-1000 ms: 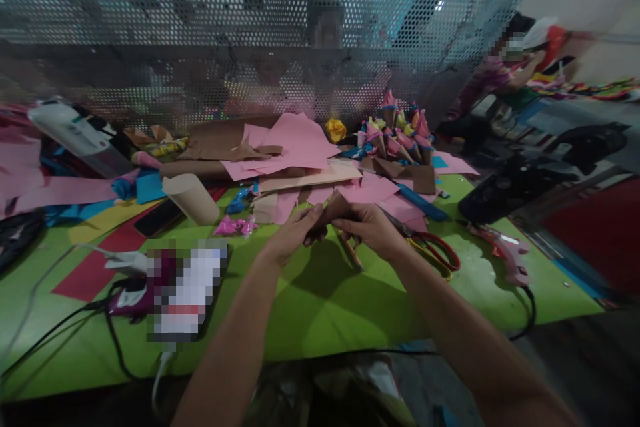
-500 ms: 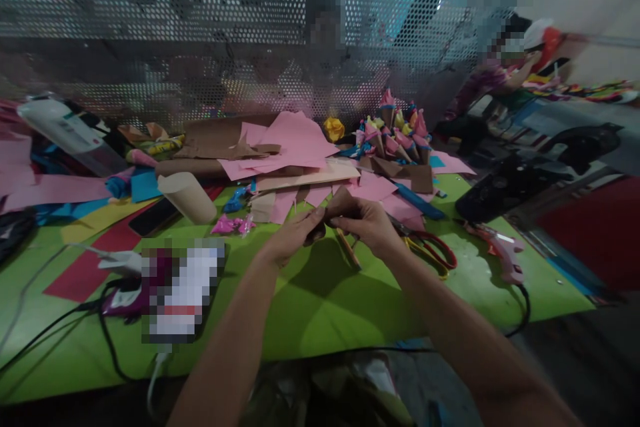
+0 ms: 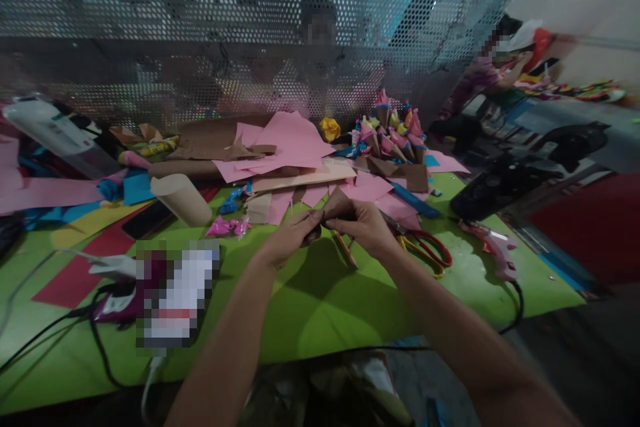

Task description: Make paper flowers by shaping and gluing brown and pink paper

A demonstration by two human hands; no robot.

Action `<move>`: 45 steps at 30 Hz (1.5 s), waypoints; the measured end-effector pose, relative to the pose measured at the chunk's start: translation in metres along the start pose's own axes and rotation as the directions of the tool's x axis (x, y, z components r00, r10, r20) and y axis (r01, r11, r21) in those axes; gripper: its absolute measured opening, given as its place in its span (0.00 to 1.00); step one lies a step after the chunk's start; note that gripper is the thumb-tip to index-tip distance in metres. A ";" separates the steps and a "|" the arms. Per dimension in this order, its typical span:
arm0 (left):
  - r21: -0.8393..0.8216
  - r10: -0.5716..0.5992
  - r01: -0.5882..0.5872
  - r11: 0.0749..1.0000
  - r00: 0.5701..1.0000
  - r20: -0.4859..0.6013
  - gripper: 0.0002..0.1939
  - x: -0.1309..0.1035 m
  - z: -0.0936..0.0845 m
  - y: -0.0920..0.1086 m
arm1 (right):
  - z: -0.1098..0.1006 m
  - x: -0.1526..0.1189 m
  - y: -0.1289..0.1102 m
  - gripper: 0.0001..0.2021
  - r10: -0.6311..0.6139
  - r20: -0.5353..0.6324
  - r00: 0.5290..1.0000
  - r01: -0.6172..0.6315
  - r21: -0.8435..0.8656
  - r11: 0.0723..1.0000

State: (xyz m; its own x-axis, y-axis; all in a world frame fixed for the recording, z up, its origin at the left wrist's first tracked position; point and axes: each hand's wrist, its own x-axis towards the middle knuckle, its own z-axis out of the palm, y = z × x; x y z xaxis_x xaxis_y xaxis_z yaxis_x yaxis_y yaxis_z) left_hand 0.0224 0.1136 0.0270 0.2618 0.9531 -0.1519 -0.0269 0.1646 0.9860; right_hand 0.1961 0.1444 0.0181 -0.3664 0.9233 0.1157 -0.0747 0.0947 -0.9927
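Observation:
A small piece of brown paper (image 3: pixel 339 203), curled into a cone-like shape, is pinched between my two hands above the green table (image 3: pixel 310 313). My left hand (image 3: pixel 291 237) is closed on its lower left end, fingertips meeting those of the other hand. My right hand (image 3: pixel 369 230) grips its right side with thumb and fingers; part of the paper is hidden behind the fingers. Just beneath lies a thin brownish strip (image 3: pixel 346 252). Scissors with red and yellow handles (image 3: pixel 443 247) rest beside my right wrist.
At right lies a pink glue gun (image 3: pixel 503 257) with a black cord. Paper cones (image 3: pixel 393 137) with colourful wrapped tops cluster behind pink sheets (image 3: pixel 295 140). A cardboard tube (image 3: pixel 183 199), a phone (image 3: pixel 180 293) and cables occupy the left. Another person (image 3: pixel 470 87) sits at far right.
The view has shifted slightly, so the table things appear a little further left. The brown paper is turned slightly and shows more of its surface. Both hands keep their hold.

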 end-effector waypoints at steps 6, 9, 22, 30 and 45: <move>0.023 -0.004 0.005 1.000 0.999 -0.036 0.28 0.002 -0.001 -0.002 | 0.001 0.000 -0.002 0.13 -0.009 0.022 1.000 0.010 -0.023 1.000; 0.013 -0.002 0.003 1.000 0.999 -0.041 0.29 0.001 -0.001 -0.002 | 0.002 0.000 -0.003 0.12 -0.054 0.007 0.999 0.054 -0.010 0.999; 0.147 0.020 -0.008 0.989 0.997 -0.076 0.30 0.000 -0.006 -0.003 | -0.002 -0.001 -0.006 0.06 -0.196 -0.006 0.981 0.180 -0.370 0.911; 0.116 0.015 0.018 0.993 0.961 -0.276 0.37 0.002 0.003 -0.010 | 0.008 -0.009 -0.003 0.03 -0.302 0.256 0.918 0.384 -0.763 0.520; 0.304 0.286 -0.179 0.936 0.890 -0.356 0.35 0.006 0.000 -0.010 | 0.007 -0.010 0.004 0.10 -0.364 0.216 0.906 0.384 -0.782 0.491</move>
State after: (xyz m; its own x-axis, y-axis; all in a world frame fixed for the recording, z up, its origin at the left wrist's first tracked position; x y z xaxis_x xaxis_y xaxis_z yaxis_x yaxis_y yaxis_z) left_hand 0.0238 0.1180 0.0165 -0.1180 0.9855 0.1219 0.2211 -0.0936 0.9708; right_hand 0.1934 0.1328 0.0130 -0.5050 0.7214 0.4738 0.5476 0.6922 -0.4702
